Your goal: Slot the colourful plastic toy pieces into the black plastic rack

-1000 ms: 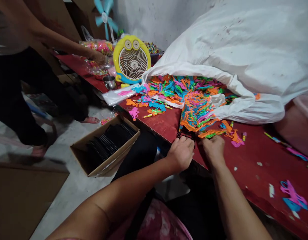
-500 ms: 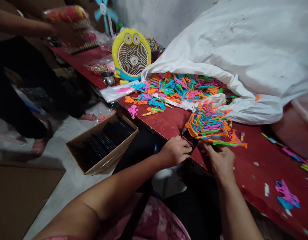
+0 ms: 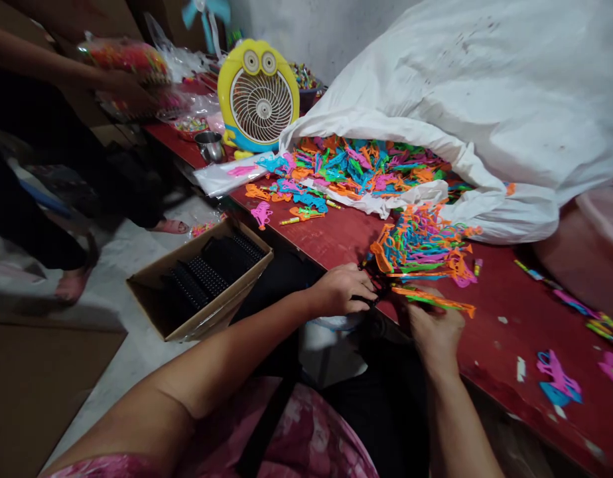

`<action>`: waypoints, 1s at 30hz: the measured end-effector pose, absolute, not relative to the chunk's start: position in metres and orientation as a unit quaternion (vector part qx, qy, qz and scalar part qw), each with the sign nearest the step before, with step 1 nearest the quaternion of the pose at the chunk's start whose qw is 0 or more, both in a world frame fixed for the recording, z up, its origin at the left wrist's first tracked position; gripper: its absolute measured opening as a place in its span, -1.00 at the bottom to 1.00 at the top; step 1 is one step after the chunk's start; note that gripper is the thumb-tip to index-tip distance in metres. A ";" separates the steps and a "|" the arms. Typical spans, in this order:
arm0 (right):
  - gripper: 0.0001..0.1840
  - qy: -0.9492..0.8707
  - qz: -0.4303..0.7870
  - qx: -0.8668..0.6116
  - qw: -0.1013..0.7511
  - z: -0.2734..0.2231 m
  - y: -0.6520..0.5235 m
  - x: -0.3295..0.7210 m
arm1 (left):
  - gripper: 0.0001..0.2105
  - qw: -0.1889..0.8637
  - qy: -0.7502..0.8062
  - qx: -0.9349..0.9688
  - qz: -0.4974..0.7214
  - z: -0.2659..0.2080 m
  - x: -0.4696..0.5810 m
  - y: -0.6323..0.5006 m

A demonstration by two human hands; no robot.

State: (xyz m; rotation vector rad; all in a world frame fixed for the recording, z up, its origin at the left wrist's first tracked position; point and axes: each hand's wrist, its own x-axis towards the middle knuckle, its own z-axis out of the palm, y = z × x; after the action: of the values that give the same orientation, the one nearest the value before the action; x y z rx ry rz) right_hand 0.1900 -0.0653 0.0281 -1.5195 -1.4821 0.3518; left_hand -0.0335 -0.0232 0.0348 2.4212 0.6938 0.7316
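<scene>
At the table's front edge, my left hand (image 3: 342, 290) is closed around a dark plastic holder (image 3: 381, 287), partly hidden by the fingers. Standing in rows beyond it are many thin plastic toy pieces (image 3: 420, 242) in orange, blue, green and pink. My right hand (image 3: 437, 326) pinches an orange and green plastic toy piece (image 3: 436, 300) just in front of these rows; its left end reaches close to the holder. More loose pieces (image 3: 306, 202) lie on the red table, and a heap (image 3: 366, 162) spills from a white sack (image 3: 466, 86).
A cardboard box (image 3: 221, 279) of black perforated strips stands left of my legs. Behind are a yellow fan (image 3: 263, 99), a metal cup (image 3: 209, 146) and clear plastic bags (image 3: 227, 174). At the left, another person (image 3: 48, 133) holds a bagged colourful bundle (image 3: 127, 63). A pink tub (image 3: 585, 245) stands right.
My right hand has moved slightly down toward me, and the orange and green piece now sits apart from the rows. The other person's bundle has shifted lower and left.
</scene>
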 end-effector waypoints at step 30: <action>-0.64 -0.639 -0.136 -0.739 0.164 0.047 -0.069 0.145 | -0.83 0.232 0.258 0.900 0.263 0.045 -0.035 -0.030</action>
State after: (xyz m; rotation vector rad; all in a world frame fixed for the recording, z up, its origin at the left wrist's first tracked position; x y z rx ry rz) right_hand 0.1454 -0.0687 0.0470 -2.1068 -1.8218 -0.3883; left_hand -0.0353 -0.0302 0.0453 2.4733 0.7084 0.7239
